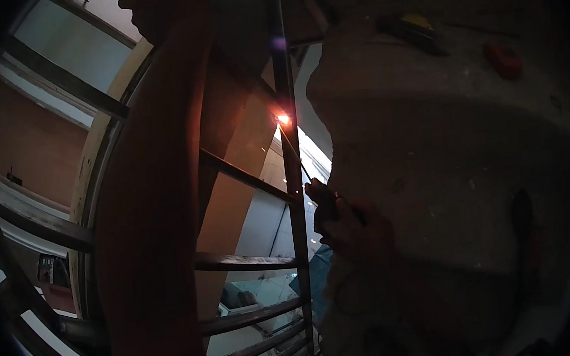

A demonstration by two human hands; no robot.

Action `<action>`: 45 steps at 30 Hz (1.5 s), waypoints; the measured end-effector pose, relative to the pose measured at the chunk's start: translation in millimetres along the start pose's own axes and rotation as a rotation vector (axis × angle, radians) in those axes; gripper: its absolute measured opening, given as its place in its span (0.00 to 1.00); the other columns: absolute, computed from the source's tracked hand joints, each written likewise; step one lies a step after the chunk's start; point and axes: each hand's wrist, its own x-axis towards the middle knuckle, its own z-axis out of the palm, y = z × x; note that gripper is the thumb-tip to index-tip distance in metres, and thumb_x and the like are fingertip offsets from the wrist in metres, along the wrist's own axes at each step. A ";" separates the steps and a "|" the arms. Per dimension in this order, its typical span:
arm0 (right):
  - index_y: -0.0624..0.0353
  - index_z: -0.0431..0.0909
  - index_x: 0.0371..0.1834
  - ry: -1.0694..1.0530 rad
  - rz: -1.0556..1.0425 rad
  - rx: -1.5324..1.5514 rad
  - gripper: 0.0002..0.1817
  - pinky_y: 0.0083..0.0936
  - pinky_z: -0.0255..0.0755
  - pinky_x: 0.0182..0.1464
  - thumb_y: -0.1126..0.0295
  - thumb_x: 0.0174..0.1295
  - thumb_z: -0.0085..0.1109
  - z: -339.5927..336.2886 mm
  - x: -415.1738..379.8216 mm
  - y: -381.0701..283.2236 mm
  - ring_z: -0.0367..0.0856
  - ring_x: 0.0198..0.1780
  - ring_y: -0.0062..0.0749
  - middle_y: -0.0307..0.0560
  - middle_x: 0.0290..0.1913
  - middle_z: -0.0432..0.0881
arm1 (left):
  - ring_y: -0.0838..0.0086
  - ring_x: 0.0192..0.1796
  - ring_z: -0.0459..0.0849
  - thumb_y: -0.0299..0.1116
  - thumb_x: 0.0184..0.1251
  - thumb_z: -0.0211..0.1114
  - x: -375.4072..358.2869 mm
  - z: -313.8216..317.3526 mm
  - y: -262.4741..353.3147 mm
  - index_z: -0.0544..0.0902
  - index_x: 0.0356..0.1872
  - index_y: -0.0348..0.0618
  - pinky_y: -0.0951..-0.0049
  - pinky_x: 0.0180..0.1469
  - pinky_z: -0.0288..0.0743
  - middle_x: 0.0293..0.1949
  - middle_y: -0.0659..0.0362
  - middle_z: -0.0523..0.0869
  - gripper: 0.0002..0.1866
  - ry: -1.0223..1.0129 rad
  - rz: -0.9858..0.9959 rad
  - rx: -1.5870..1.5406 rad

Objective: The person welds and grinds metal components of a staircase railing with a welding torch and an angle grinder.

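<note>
My right hand [359, 229] is closed around a dark welding holder [323, 198]. A thin rod [300, 160] runs up from the holder to a bright orange glow [283, 118] on a long dark metal bar [295, 224]. Small sparks show below the glow. On the left, my bare arm reaches up across the frame's crossbars [248, 174]. My left hand [171, 13] is a dark silhouette at the top, and its fingers cannot be made out clearly.
At right, a dark, rough surface [422, 140] bears a black and yellow tool [417, 30], a red object [503, 60] and a dark tool with a reddish part [529, 232]. More curved metal bars [40, 214] and a pale wooden strip [87, 170] lie at left.
</note>
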 end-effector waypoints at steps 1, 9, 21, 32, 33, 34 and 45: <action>0.47 0.70 0.78 0.029 -0.040 -0.022 0.44 0.36 0.85 0.44 0.59 0.57 0.81 0.6 1.2 3.6 0.87 0.49 0.42 0.51 0.58 0.79 | 0.41 0.60 0.86 0.56 0.76 0.62 -0.3 0.0 -1.3 0.71 0.66 0.26 0.50 0.65 0.79 0.57 0.32 0.85 0.38 -0.004 0.004 -0.008; 0.48 0.71 0.78 0.083 -0.055 -0.043 0.50 0.32 0.84 0.35 0.58 0.49 0.86 6.2 4.2 11.3 0.87 0.39 0.41 0.53 0.52 0.81 | 0.41 0.62 0.85 0.55 0.76 0.62 -0.9 -1.2 -3.0 0.70 0.67 0.25 0.50 0.66 0.78 0.59 0.32 0.84 0.38 -0.028 0.044 -0.091; 0.50 0.69 0.80 0.058 -0.053 -0.079 0.53 0.29 0.84 0.37 0.55 0.47 0.86 0.7 5.4 15.0 0.85 0.41 0.36 0.47 0.52 0.75 | 0.41 0.67 0.82 0.54 0.76 0.61 16.4 -70.9 -6.0 0.64 0.73 0.25 0.51 0.70 0.75 0.63 0.32 0.82 0.41 -1.014 -0.335 -0.933; 0.53 0.70 0.72 0.002 0.105 0.309 0.36 0.36 0.85 0.54 0.58 0.63 0.77 20.3 -13.4 19.0 0.85 0.57 0.45 0.51 0.63 0.77 | 0.43 0.68 0.81 0.60 0.72 0.61 14.6 0.8 -19.2 0.63 0.71 0.24 0.51 0.68 0.76 0.67 0.31 0.77 0.46 -0.110 0.057 -0.029; 0.50 0.69 0.75 0.450 -0.234 0.565 0.42 0.37 0.85 0.51 0.60 0.59 0.81 72.9 -16.4 47.7 0.85 0.54 0.43 0.51 0.63 0.77 | 0.43 0.67 0.81 0.61 0.71 0.61 17.1 2.8 -23.3 0.63 0.71 0.24 0.51 0.68 0.77 0.67 0.30 0.76 0.46 -0.117 0.069 -0.020; 0.50 0.69 0.75 0.450 -0.233 0.562 0.42 0.37 0.85 0.51 0.60 0.59 0.81 62.3 -16.5 43.1 0.85 0.54 0.43 0.51 0.63 0.77 | 0.43 0.67 0.81 0.61 0.70 0.61 19.3 5.2 -27.7 0.63 0.70 0.23 0.51 0.68 0.77 0.67 0.30 0.76 0.47 -0.125 0.081 -0.012; 0.47 0.70 0.79 0.090 -0.028 0.002 0.51 0.34 0.85 0.36 0.55 0.49 0.86 7.3 0.2 17.8 0.87 0.42 0.42 0.52 0.52 0.79 | 0.44 0.60 0.85 0.63 0.67 0.60 7.3 5.0 -13.3 0.65 0.65 0.20 0.52 0.66 0.78 0.60 0.31 0.81 0.47 -0.122 -0.003 0.025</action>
